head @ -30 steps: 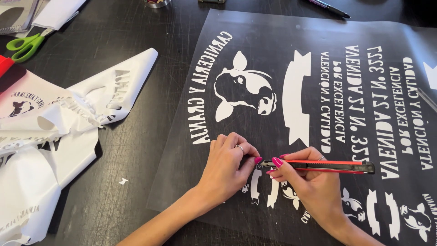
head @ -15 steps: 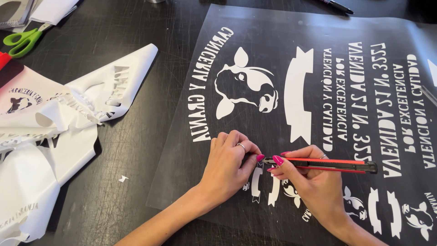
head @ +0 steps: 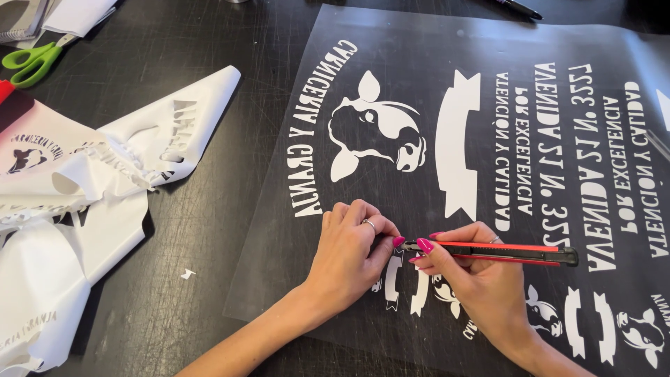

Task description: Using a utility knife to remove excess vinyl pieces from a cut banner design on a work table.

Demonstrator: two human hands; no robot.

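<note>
Clear film, one large sheet (head: pixel 488 42) printed with white cow heads, ribbon banners and lettering, lies flat on the dark table (head: pixel 209 230). One red-and-black craft knife (head: pixel 499 251) rests in the right hand (head: pixel 481 286), fingers clamped around its body, its tip down at the sheet near the lower edge. The left hand (head: pixel 349 258), wearing one ring, presses beside the tip, its fingertips bunched together on the film, just touching the right hand's pink nails. To the left lies one crumpled heap of peeled white waste vinyl (head: pixel 77 209). One pair of green-handled scissors (head: pixel 31 59) sits at the far left corner, well apart.
</note>
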